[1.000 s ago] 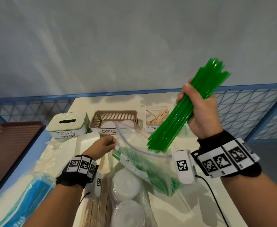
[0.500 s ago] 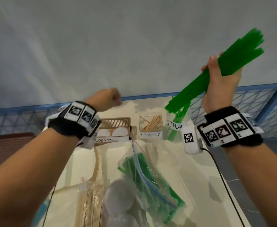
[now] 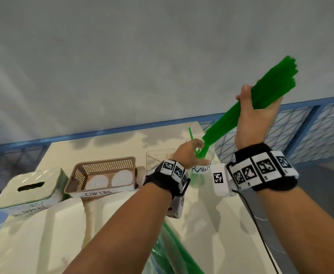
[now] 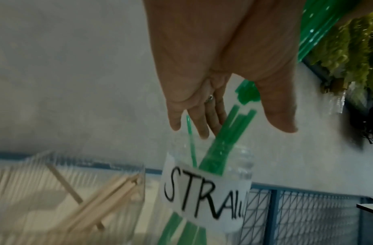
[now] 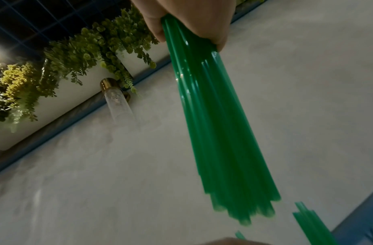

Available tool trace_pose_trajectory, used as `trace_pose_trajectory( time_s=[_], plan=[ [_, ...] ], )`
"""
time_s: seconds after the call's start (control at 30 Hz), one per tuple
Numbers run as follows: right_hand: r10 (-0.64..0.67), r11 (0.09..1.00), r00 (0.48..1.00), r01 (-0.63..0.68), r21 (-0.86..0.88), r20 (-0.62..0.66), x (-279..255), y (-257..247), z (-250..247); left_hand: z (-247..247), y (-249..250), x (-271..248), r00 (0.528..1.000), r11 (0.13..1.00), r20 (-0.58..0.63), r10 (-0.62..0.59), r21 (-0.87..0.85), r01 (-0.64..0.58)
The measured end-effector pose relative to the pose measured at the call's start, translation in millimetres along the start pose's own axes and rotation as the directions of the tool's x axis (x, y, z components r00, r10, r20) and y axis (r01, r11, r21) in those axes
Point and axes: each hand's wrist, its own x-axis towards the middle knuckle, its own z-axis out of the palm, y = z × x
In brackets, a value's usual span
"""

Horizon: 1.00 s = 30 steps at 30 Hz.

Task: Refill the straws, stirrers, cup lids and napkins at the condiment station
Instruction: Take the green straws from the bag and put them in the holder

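My right hand (image 3: 255, 113) grips a thick bundle of green straws (image 3: 247, 107), tilted, with its lower end at the mouth of the clear cup labelled STRAWS (image 3: 199, 169). In the right wrist view the bundle (image 5: 223, 132) fans out below my fist (image 5: 191, 24). My left hand (image 3: 191, 153) is at the cup's rim. The left wrist view shows it (image 4: 240, 127) with fingers straight and thumb apart, and the few green straws (image 4: 219, 149) standing in the cup (image 4: 206, 187) rise between them.
Left of the cup stand a clear box of wooden stirrers (image 4: 97, 199), a brown mesh basket (image 3: 77, 175) labelled CUP LIDS holding two lids, and a napkin box (image 3: 31, 186). A zip bag of straws (image 3: 172, 250) lies near me. A blue mesh railing (image 3: 310, 125) borders the table.
My left hand let go of the zip bag, rose as a fist, then reached right to the straw cup and opened. My right hand carried the bundle up and over to the cup.
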Motion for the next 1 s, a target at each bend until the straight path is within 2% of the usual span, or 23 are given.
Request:
trace_pose_trajectory(
  time_s=[0.07,0.17,0.27,0.37,0.5,0.63,0.8,0.93,1.0],
  plan=[
    [0.012,1.000,1.000,-0.011,-0.010,0.014,3.0,7.1,-1.3,10.9,-6.1,5.6,0.999,1.000,-0.040,0.010,-0.017,-0.010],
    [0.033,0.999,0.999,-0.032,-0.030,0.016,3.5,18.9,-1.1,15.7,-13.2,10.9,0.986,1.000,-0.169,0.002,-0.022,-0.006],
    [0.060,0.996,0.997,-0.057,-0.063,0.040,1.8,35.0,-0.6,13.7,-20.3,13.7,0.950,0.989,-0.310,-0.035,-0.146,-0.011],
    [0.112,0.990,0.990,-0.104,-0.099,0.084,-4.3,54.9,1.3,12.6,-24.5,14.5,0.919,0.981,-0.389,-0.072,-0.192,-0.004],
    [0.168,0.978,0.975,-0.146,-0.150,0.148,-12.7,77.2,4.8,13.9,-30.9,16.3,0.898,0.995,-0.437,-0.051,-0.100,0.007],
    [0.169,0.978,0.977,-0.149,-0.147,0.131,-9.0,83.6,5.1,13.4,-36.8,16.4,0.874,0.998,-0.482,-0.059,-0.008,0.063],
    [0.122,0.990,0.989,-0.115,-0.080,0.082,-2.4,83.1,2.3,11.7,-36.1,16.5,0.882,0.998,-0.470,-0.047,0.006,0.056],
    [0.105,0.990,0.994,-0.101,-0.098,0.031,-3.0,84.0,-3.7,13.6,-33.4,13.6,0.882,0.999,-0.471,-0.016,0.028,0.033],
    [0.119,0.985,0.992,-0.112,-0.130,0.047,-6.9,88.9,-5.7,13.7,-31.0,13.4,0.888,0.999,-0.460,-0.013,0.029,0.029]
  ],
)
